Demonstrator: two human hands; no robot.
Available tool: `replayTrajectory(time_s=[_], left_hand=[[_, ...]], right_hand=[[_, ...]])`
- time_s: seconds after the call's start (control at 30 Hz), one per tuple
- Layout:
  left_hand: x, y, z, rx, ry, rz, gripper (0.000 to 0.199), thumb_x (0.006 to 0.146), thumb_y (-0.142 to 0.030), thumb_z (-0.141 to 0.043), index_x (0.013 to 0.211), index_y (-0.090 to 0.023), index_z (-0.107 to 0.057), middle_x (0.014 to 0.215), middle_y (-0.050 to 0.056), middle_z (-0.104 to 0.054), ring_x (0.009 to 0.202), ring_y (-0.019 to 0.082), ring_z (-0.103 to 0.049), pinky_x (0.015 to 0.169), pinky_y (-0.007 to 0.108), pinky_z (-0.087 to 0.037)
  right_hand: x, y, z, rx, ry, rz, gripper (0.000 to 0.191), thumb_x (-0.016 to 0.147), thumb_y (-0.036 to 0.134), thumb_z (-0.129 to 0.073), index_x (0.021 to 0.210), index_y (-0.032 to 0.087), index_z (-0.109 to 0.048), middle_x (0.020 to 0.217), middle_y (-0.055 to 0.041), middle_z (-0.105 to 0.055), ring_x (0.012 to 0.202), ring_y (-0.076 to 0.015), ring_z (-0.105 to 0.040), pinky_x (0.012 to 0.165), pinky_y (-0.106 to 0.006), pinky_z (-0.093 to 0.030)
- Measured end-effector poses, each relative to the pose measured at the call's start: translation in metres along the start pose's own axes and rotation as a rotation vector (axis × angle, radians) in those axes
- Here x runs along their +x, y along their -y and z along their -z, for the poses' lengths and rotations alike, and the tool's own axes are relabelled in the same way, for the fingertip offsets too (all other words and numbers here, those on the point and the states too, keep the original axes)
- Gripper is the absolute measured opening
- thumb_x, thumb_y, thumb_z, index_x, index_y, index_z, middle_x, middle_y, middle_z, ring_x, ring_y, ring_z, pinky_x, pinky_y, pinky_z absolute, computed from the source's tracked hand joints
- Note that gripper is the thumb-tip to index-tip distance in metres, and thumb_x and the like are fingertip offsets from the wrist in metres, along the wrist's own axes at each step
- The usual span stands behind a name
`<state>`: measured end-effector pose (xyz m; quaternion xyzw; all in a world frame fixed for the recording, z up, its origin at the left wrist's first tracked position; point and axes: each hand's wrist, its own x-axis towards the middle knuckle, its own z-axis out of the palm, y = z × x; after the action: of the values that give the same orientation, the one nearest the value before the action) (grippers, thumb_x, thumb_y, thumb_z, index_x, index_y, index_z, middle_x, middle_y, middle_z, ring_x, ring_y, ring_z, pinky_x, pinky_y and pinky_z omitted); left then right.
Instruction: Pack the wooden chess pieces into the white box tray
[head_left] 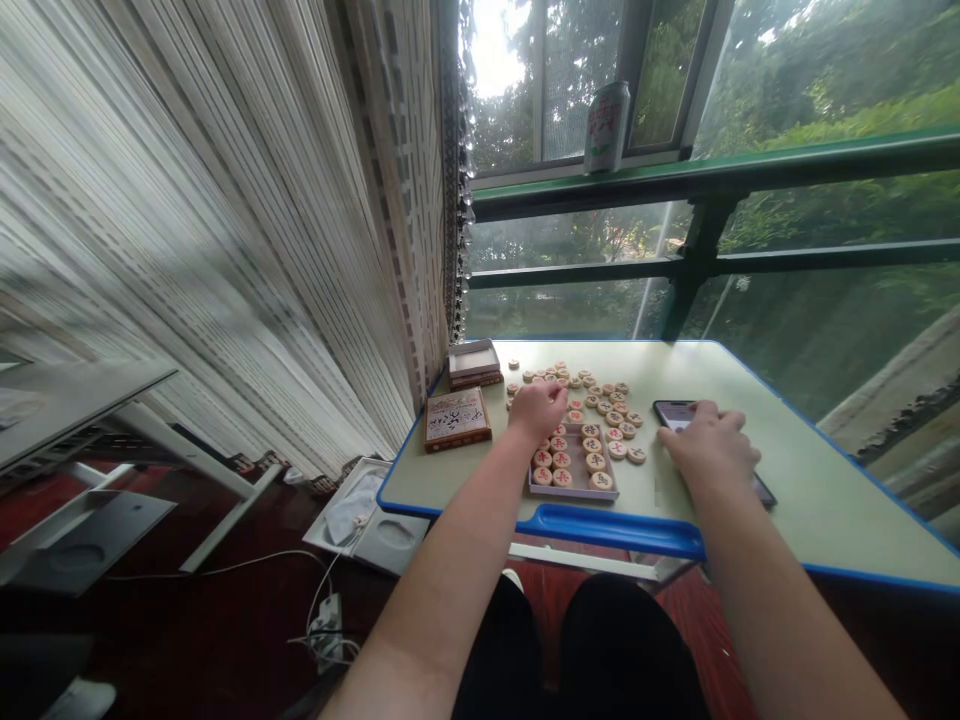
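Observation:
My left hand (pixel 537 408) is over the far end of a shallow box tray (pixel 576 492), its fingers drawn together among Chinese chess pieces. Whatever the fingertips hold is hidden. Inside the tray, round wooden pieces with red or dark characters stand in rows, such as a horse piece (pixel 600 481) at the near right corner. Loose Chinese chess pieces (pixel 615 418) lie scattered beyond the tray and to its right. My right hand (pixel 711 448) rests over a smartphone (pixel 763 493), its thumb and fingers apart, covering much of the lit screen.
At the table's left are a lidded box (pixel 457 418) and stacked box parts (pixel 474 360). A blue trough (pixel 615 528) runs along the near table edge (pixel 847 575). On the green rail (pixel 810 165) stands a can (pixel 607 130). A power strip (pixel 327 630) with cables lies on the floor.

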<state>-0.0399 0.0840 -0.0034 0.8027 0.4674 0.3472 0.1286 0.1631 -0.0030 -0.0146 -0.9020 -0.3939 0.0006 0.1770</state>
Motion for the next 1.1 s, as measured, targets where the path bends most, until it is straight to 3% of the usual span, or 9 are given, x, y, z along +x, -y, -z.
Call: replayTrajectory(time_s=[0.63,1.1], left_hand=[[-0.004,-0.005,0.006,0.005,0.085,-0.052,0.026,0.084,-0.030,-0.048,0.084,-0.018,-0.071,0.078,0.003,-0.069,0.071,0.015,-0.059,0.065,0.026,-0.045],[-0.003,-0.001,0.010,-0.024,0.031,0.091,0.028,0.085,-0.032,-0.047,0.078,-0.014,-0.069,0.071,0.005,-0.067,0.064,0.013,-0.057,0.060,0.024,-0.042]], right_hand=[[-0.016,0.011,0.003,-0.032,-0.154,0.203,0.038,0.082,0.039,-0.043,0.107,0.014,-0.058,0.111,-0.0156,-0.055,0.101,-0.0326,-0.047,0.084,-0.044,-0.031],[-0.029,0.019,-0.004,-0.032,-0.262,0.503,0.027,0.082,0.031,-0.045,0.092,0.014,-0.064,0.099,-0.0139,-0.062,0.096,-0.0292,-0.046,0.083,-0.041,-0.026]])
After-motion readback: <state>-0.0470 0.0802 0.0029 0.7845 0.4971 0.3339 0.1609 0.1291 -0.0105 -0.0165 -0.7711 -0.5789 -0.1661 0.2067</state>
